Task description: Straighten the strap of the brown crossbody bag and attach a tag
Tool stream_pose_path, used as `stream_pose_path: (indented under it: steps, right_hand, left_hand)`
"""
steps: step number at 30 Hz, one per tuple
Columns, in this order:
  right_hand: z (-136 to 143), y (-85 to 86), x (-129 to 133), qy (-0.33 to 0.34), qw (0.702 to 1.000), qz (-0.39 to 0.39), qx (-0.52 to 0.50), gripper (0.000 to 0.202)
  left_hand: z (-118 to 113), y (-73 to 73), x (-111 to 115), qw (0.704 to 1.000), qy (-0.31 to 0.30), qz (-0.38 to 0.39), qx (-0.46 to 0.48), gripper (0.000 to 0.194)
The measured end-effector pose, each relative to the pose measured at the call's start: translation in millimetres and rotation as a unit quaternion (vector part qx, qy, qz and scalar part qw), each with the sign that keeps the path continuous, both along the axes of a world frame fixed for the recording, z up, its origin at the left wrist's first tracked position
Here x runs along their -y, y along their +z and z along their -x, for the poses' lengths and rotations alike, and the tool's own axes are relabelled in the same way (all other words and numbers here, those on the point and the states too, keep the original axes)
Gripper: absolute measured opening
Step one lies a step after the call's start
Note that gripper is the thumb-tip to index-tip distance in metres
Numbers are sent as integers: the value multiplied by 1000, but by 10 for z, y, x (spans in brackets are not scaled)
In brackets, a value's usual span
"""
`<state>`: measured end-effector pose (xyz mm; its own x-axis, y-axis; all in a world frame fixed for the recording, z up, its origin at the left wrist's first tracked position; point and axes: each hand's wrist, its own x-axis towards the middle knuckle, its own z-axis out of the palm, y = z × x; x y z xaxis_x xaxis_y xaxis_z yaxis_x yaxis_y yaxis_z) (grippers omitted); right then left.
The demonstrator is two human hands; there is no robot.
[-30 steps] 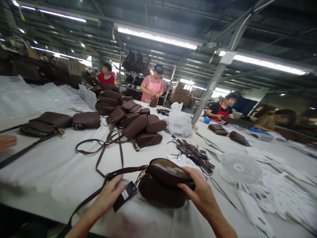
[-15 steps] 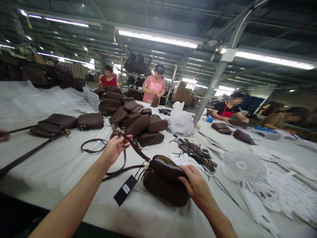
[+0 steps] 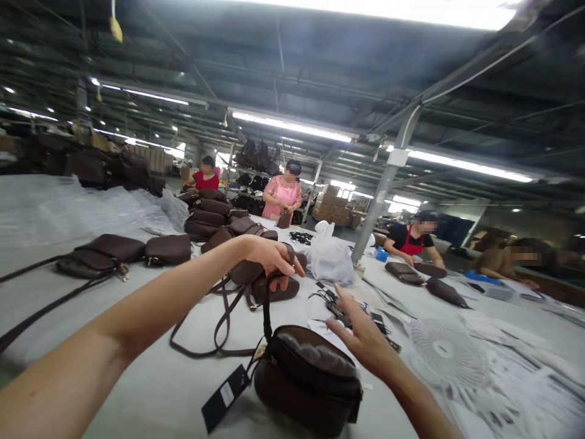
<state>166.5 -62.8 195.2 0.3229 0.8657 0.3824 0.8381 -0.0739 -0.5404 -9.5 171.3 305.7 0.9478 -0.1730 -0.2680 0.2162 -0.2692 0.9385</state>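
Note:
A dark brown bag (image 3: 306,384) stands near the front of the white table, its top open with clear plastic showing inside. My left hand (image 3: 274,262) is closed on the bag's strap (image 3: 267,311), raised above the bag's left end. My right hand (image 3: 356,326) hovers above the bag's right side, fingers spread, touching nothing. From the bag's left end hangs a black tag (image 3: 226,396) with a white label. A thin long strap (image 3: 196,352) loops on the table left of the bag.
Brown bags (image 3: 208,213) are piled behind my left hand. White plastic (image 3: 331,259), black tags (image 3: 379,323) and a white fan (image 3: 450,353) lie to the right. Two bags (image 3: 109,250) sit at left. A metal post (image 3: 379,201) rises from the table. Several people work beyond.
My left hand has moved right and up, pulling the strap upright. My right hand has let go of the bag and opened. The bag appears nearer and the view has tilted up.

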Motion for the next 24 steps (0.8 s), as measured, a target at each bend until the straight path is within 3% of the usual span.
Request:
stream_pose_path:
  steps: [3,5,8,10,12,14,16,20,22,24]
  right_hand:
    - [70,527,-367,60,987,-138,55,75]
    - [144,867,-581,91,985,-148,2,71]
    - [239,1175,-842,50,979,1,-195,63]
    - [291,1200,-1000,52,957,115,-261,59]
    - [344,1132,-1146,107,937,135,-305,40]
    - [379,1071,-1260,153,903,58,-397,25]
    - [348,1108,-1321,159,841,-60,-513,32]
    - [-54,1497,-1236,142,698,-306,-631,22]
    - [-357,1716,-1067,115,668,-397,-619,20]
    - [-624,1851,-790,68,661,-437,-606,15]
  left_hand:
    - [-229,103,180,998,-17,-53,-35,36]
    - [-331,120,252,991,-36,-107,-71,33]
    - [-425,100,301,976,-38,-203,-66,32]
    - [-457,65,307,968,-28,-247,-39,32]
    - [-459,12,296,963,-18,-270,-15,29]
    - [-424,-57,261,962,-9,-272,2,21]
    - [-351,-140,192,967,4,-254,25,14]
    - [-147,-337,-33,970,57,-231,47,9]
    - [-61,-445,-146,967,104,-225,58,12]
    - [-13,-545,-222,955,190,-202,110,17]
